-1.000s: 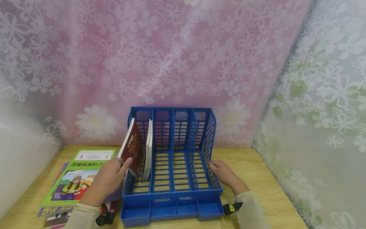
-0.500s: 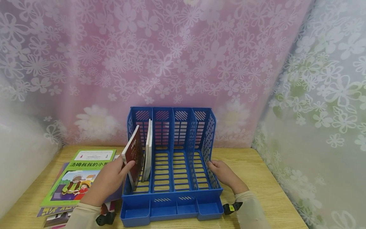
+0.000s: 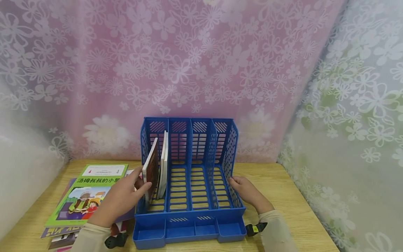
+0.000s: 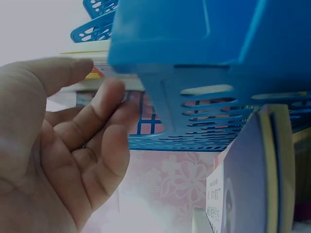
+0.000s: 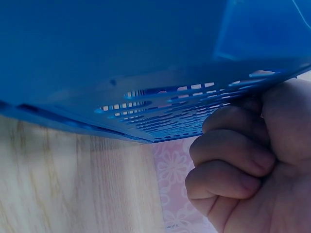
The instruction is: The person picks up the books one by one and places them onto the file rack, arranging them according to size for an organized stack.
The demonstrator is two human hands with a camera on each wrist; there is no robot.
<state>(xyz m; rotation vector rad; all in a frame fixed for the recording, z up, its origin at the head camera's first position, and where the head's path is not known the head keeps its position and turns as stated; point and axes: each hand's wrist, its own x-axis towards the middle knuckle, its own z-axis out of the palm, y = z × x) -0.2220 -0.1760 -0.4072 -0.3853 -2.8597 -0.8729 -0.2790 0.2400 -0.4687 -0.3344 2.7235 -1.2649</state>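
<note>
In the head view a blue plastic file rack (image 3: 189, 215) with upright compartments stands on the table. My left hand (image 3: 122, 196) is at its leftmost compartment, holding a dark red-brown book (image 3: 152, 171) by its near edge, thumb on the cover side and fingers on the other. That book stands in the compartment, leaning slightly. Beside it, white-edged books (image 3: 164, 168) stand against the divider. In the left wrist view the fingers (image 4: 104, 104) are bent near the book's edge, partly blurred. My right hand (image 3: 248, 192) grips the rack's right side wall, and its fingers (image 5: 228, 155) are curled in the right wrist view.
Left of the rack lies a stack of books, topped by a green picture book (image 3: 78, 203). Shallow trays (image 3: 181, 232) run along the rack's front. A pink floral curtain (image 3: 195, 70) hangs behind the wooden table (image 3: 277, 189).
My left hand has moved right with the red-brown book, which has gone from tilted outside the rack's left edge to more upright inside the leftmost compartment. My right hand has stayed in place.
</note>
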